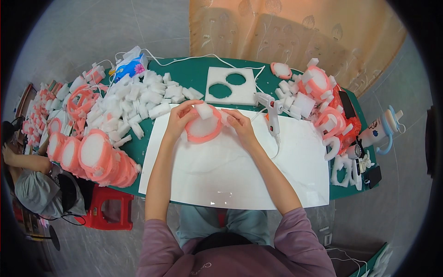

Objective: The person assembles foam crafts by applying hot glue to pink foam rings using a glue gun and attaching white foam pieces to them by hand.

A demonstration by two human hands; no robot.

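Observation:
A round foam piece [203, 131] with a pink rim and a white middle is held over the white sheet [258, 171]. My left hand [182, 119] is closed on its left side, the fingers reaching to a white foam block [204, 111] at its upper edge. At the right rim, my right hand [241, 126] pinches a small pale foam block [224, 118] against the ring. Whether that block is stuck to the rim cannot be seen. Right of this hand lies a white glue gun [271, 111] with its cord trailing over the sheet.
Beyond my hands lies a white foam slab [215, 75] with two round holes. White foam blocks [154, 90] are heaped at the left, behind stacked pink-rimmed pieces [94, 152]. More pink pieces [318, 83] and a bottle [376, 131] stand right. Another person [37, 184] sits at far left.

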